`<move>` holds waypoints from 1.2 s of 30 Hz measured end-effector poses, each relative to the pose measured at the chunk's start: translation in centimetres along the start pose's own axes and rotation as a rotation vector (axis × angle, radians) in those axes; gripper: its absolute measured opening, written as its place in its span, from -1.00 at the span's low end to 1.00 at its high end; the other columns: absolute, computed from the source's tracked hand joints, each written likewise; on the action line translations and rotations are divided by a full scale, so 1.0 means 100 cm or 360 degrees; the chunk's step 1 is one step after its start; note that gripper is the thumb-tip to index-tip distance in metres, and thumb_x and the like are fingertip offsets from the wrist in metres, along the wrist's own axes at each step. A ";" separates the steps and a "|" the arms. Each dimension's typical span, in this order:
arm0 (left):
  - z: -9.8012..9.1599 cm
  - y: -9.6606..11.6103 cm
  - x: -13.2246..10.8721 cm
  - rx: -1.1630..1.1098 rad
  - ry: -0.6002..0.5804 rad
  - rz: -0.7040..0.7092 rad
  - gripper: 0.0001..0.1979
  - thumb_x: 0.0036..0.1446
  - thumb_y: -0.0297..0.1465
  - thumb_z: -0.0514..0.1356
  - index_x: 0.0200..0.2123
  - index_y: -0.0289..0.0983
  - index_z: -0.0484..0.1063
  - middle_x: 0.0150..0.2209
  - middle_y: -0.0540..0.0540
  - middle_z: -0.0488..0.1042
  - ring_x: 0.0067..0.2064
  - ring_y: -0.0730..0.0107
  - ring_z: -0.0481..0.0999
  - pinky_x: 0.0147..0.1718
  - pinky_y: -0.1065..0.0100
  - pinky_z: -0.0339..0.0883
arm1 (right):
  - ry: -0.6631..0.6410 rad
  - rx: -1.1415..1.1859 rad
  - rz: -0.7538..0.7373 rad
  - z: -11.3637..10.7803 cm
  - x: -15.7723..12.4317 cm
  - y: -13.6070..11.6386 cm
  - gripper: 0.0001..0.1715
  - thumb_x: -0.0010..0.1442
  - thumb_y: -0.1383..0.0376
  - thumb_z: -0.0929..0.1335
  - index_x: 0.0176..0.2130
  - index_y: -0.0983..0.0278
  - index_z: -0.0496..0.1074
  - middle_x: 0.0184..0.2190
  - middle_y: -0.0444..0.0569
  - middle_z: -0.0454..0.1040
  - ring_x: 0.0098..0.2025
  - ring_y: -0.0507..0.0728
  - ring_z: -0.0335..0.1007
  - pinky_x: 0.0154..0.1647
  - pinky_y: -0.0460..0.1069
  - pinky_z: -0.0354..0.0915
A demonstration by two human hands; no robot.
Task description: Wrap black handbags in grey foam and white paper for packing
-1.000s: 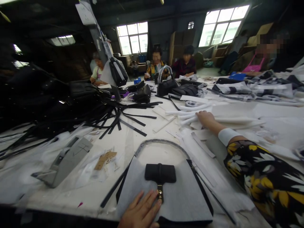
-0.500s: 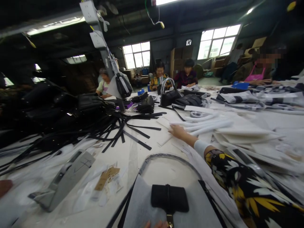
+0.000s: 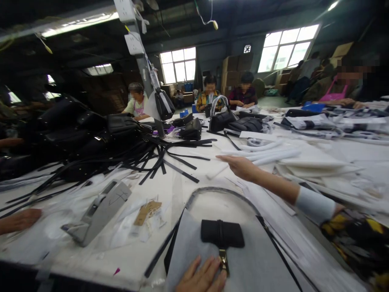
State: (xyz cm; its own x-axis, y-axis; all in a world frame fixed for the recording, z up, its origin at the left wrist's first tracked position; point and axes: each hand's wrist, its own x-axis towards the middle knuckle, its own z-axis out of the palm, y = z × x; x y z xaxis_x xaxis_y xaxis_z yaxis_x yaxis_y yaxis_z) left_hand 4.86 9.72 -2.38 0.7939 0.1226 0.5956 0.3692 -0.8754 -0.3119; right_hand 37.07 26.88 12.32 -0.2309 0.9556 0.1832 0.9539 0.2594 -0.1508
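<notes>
My left hand (image 3: 203, 278) lies flat, fingers spread, on the grey-white sheet covering the front of a bag (image 3: 258, 259) at the bottom centre. Beside its fingertips is a black flap (image 3: 222, 234) with a gold-coloured clasp (image 3: 223, 261). A wrapped handle (image 3: 223, 190) arches above the bag, and dark straps run down both sides. Beyond it, my right hand (image 3: 241, 167) reaches left over the table with its fingers stretched out. I see nothing gripped in it. White foam-like tubes (image 3: 273, 154) lie just behind that hand.
Black straps (image 3: 164, 156) fan out from piled black bags (image 3: 69, 129) at left. A grey tape dispenser (image 3: 100, 211) and brown tags (image 3: 148, 213) lie nearer. Another person's hand (image 3: 22, 221) rests at the left edge. White sheets (image 3: 319, 168) stack at right; co-workers sit across the table.
My right hand has drawn slightly nearer and right, off the white tubes. More of my left hand shows on the bag. The other person's hand at left has come further into view.
</notes>
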 end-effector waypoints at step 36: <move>-0.068 0.001 0.052 -0.0450 -0.0426 -0.0220 -0.37 0.28 -0.15 0.16 0.32 -0.28 0.17 0.30 -0.29 0.28 0.29 0.02 0.30 0.18 -0.03 0.32 | -0.0354 0.0302 -0.0489 0.062 -0.242 -0.111 -0.22 0.25 0.38 0.32 0.36 -0.05 0.12 0.35 -0.05 0.20 0.40 0.34 -0.01 0.36 0.42 -0.14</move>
State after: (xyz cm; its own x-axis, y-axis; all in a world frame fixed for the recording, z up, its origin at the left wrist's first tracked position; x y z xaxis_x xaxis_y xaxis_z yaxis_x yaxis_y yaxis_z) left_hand 5.75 7.10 5.72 0.8576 0.3327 0.3922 0.3634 -0.9316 -0.0044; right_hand 30.93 1.72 3.50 -0.5545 0.8314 0.0365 0.7869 0.5381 -0.3022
